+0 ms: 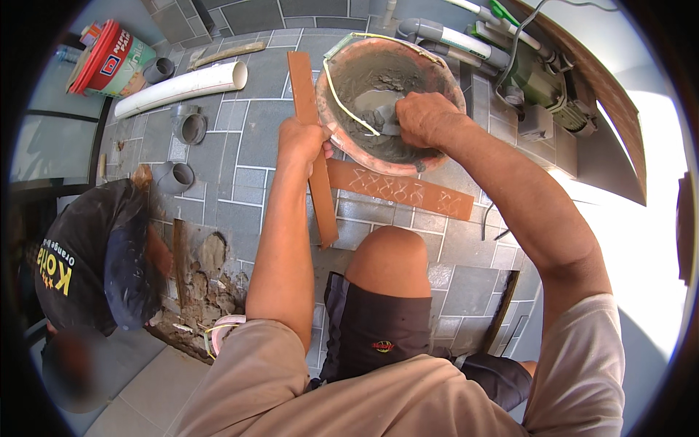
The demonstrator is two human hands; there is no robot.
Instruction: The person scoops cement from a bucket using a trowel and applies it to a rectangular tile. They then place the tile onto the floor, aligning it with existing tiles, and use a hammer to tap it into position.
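Note:
My left hand (300, 142) is closed around a long reddish-brown tile strip (300, 84), held slanted beside the bucket's left rim. My right hand (424, 120) reaches into the bucket (354, 154) and grips a trowel, its grey blade (384, 119) down in the wet mortar (389, 76). The trowel's handle is hidden by my fingers. The bucket's yellowish handle lies across its left side. A second brown strip (408, 193), marked with pale crossed lines, lies on the floor tiles just below the bucket; one end meets the held strip.
A co-worker in a dark shirt (80, 247) bends at the left, next to a broken-up floor patch (207, 280). Grey pipe fittings (175, 178), a white pipe (182, 89) and a red-lidded paint pail (120, 62) are at the far left. A green pump (542, 87) stands at the right.

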